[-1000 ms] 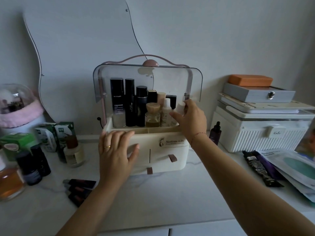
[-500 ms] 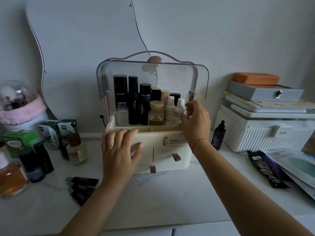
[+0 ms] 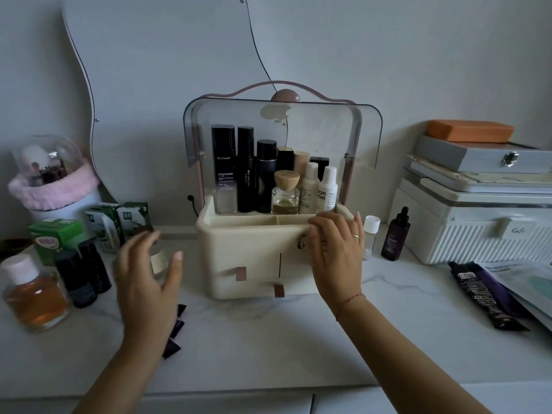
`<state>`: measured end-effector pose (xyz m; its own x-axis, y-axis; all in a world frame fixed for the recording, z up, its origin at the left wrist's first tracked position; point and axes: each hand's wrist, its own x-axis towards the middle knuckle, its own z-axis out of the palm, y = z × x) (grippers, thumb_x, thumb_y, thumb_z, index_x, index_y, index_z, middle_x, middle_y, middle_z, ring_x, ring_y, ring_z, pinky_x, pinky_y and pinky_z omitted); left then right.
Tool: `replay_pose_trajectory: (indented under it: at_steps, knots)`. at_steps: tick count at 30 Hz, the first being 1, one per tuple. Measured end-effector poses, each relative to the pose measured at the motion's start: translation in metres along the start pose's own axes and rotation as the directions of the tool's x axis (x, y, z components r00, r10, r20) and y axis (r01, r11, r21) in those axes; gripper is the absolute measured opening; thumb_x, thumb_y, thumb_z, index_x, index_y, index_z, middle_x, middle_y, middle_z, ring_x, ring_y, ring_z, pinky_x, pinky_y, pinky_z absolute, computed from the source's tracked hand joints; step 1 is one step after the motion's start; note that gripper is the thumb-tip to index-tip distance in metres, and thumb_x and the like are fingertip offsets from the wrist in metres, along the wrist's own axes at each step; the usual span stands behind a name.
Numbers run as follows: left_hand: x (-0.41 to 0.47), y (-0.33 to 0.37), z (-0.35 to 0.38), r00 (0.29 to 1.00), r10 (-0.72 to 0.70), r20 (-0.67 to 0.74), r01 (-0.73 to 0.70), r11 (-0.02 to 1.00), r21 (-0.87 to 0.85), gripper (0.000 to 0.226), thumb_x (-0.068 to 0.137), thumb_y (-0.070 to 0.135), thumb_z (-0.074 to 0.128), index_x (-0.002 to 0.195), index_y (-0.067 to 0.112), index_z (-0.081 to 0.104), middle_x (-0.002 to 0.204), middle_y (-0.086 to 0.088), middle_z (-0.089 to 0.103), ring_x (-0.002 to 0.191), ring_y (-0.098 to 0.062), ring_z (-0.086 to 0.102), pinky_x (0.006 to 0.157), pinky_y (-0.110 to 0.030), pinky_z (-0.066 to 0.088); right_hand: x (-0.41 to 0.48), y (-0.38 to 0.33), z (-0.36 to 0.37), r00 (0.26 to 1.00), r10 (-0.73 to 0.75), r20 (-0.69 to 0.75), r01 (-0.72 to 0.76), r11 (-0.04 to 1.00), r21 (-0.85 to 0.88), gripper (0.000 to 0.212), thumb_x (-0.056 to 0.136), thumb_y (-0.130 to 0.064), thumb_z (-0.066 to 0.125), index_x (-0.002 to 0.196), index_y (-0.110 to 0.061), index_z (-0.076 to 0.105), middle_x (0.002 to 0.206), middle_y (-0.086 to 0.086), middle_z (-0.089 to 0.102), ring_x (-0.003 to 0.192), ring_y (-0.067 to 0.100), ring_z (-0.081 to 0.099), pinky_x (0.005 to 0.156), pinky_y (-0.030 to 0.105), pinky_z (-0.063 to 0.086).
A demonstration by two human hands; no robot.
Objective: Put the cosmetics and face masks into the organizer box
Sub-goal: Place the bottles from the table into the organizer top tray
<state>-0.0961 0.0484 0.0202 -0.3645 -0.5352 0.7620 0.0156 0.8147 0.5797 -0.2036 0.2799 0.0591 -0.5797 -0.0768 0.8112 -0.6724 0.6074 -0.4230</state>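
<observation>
The left hand (image 3: 146, 273) hovered with its fingers spread apart, holding nothing, just in front of a small glass bottle (image 3: 156, 261) at 9 o'clock from the organizer box (image 3: 251, 249). The right hand (image 3: 336, 252) lay on the box's front rim toward 3 o'clock, fingers together along the edge. The thumb was hidden.

The step in hand appeared to be taking up that bottle. It called for a grip round the body below the cap, an upright carry over the rim, and a set-down in a front compartment, which looked vacant. The right hand was best kept pressing so the box could not slide on the table (image 3: 268, 339).

Count, inside the box:
- nine containers: three tall and dark, two white.

Count, at 3 o'clock:
- one white-capped vial (image 3: 370, 237)
- one dropper bottle (image 3: 395, 237)
- two dark tubes (image 3: 478, 297)
- face masks (image 3: 528, 282), number unclear.

Count, at 9 o'clock:
- three green cartons (image 3: 56, 234)
- two dark bottles (image 3: 80, 273)
- one amber bottle (image 3: 34, 297).
</observation>
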Motion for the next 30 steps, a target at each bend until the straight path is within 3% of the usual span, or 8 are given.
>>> replay_pose_trajectory:
  at_steps: [2, 5, 7, 10, 14, 17, 25, 30]
  knots:
    - [0.006, -0.023, 0.001, 0.981, -0.192, -0.011, 0.192, 0.981, -0.004, 0.054, 0.084, 0.024, 0.066, 0.13, 0.008, 0.044, 0.131, -0.019, 0.043, 0.125, -0.031, 0.037, 0.094, -0.037, 0.035, -0.001, 0.0, 0.001, 1.0, -0.002, -0.004, 0.002, 1.0, -0.007, 0.012, 0.092, -0.016, 0.056, 0.095, -0.012, 0.068, 0.102, 0.001, 0.065, 0.108, 0.023, 0.054, 0.117, 0.048, 0.019]
    - [0.02, -0.057, 0.013, 0.906, -0.401, 0.137, 0.409, 0.912, -0.033, 0.059, 0.079, 0.025, 0.072, 0.125, 0.0, 0.046, 0.125, -0.024, 0.05, 0.118, -0.039, 0.046, 0.099, -0.05, 0.041, -0.001, 0.0, 0.002, 1.0, -0.004, 0.001, 0.004, 1.0, -0.013, 0.012, 0.092, -0.016, 0.057, 0.095, -0.013, 0.068, 0.102, 0.001, 0.065, 0.108, 0.022, 0.053, 0.116, 0.049, 0.019]
    - [0.027, -0.07, 0.022, 0.85, -0.476, 0.226, 0.503, 0.861, -0.077, 0.051, 0.076, 0.026, 0.074, 0.118, 0.007, 0.052, 0.115, -0.016, 0.06, 0.106, -0.036, 0.056, 0.088, -0.045, 0.045, -0.001, 0.0, 0.001, 1.0, -0.006, 0.013, 0.007, 1.0, -0.019, 0.013, 0.093, -0.017, 0.056, 0.096, -0.013, 0.067, 0.102, 0.0, 0.064, 0.108, 0.022, 0.052, 0.118, 0.046, 0.016]
    - [0.034, -0.08, 0.031, 0.828, -0.509, 0.237, 0.535, 0.843, -0.057, 0.053, 0.073, 0.03, 0.077, 0.118, 0.015, 0.054, 0.11, -0.009, 0.064, 0.098, -0.03, 0.059, 0.08, -0.04, 0.045, -0.001, 0.001, -0.001, 1.0, -0.013, 0.028, 0.014, 0.999, -0.029, 0.014, 0.093, -0.018, 0.055, 0.098, -0.013, 0.067, 0.103, 0.0, 0.064, 0.109, 0.021, 0.053, 0.119, 0.042, 0.013]
    - [0.04, -0.083, 0.033, 0.853, -0.49, 0.182, 0.493, 0.87, 0.032, 0.051, 0.07, 0.033, 0.079, 0.112, 0.015, 0.059, 0.106, -0.01, 0.067, 0.09, -0.029, 0.059, 0.071, -0.034, 0.04, -0.001, 0.001, -0.002, 0.999, -0.017, 0.03, 0.018, 0.999, -0.047, 0.015, 0.093, -0.019, 0.055, 0.099, -0.013, 0.067, 0.103, -0.001, 0.064, 0.109, 0.021, 0.053, 0.119, 0.042, 0.013]
    - [0.034, -0.078, 0.028, 0.876, -0.447, 0.181, 0.454, 0.891, 0.004, 0.048, 0.07, 0.035, 0.078, 0.11, 0.017, 0.061, 0.101, -0.009, 0.068, 0.084, -0.025, 0.058, 0.069, -0.033, 0.041, -0.001, 0.001, -0.002, 1.0, -0.018, 0.026, 0.019, 0.999, -0.048, 0.014, 0.093, -0.018, 0.055, 0.099, -0.013, 0.067, 0.103, -0.001, 0.064, 0.109, 0.021, 0.052, 0.119, 0.041, 0.013]
    - [0.026, -0.019, -0.009, 0.955, -0.286, 0.077, 0.296, 0.92, -0.258, 0.044, 0.072, 0.036, 0.077, 0.112, 0.027, 0.059, 0.103, 0.002, 0.067, 0.095, -0.02, 0.063, 0.078, -0.032, 0.046, -0.001, 0.004, -0.002, 0.999, -0.031, 0.041, 0.033, 0.999, -0.038, 0.014, 0.093, -0.019, 0.055, 0.1, -0.014, 0.065, 0.104, -0.001, 0.062, 0.111, 0.02, 0.05, 0.119, 0.04, 0.01]
    - [0.024, 0.054, -0.034, 0.997, -0.071, 0.025, 0.075, 0.914, -0.399, 0.045, 0.072, 0.042, 0.076, 0.113, 0.04, 0.057, 0.108, 0.009, 0.065, 0.097, -0.007, 0.061, 0.082, -0.019, 0.048, -0.001, 0.003, -0.003, 0.998, -0.027, 0.05, 0.03, 0.999, -0.045, 0.013, 0.093, -0.02, 0.056, 0.1, -0.014, 0.065, 0.104, -0.001, 0.062, 0.111, 0.021, 0.051, 0.119, 0.041, 0.01]
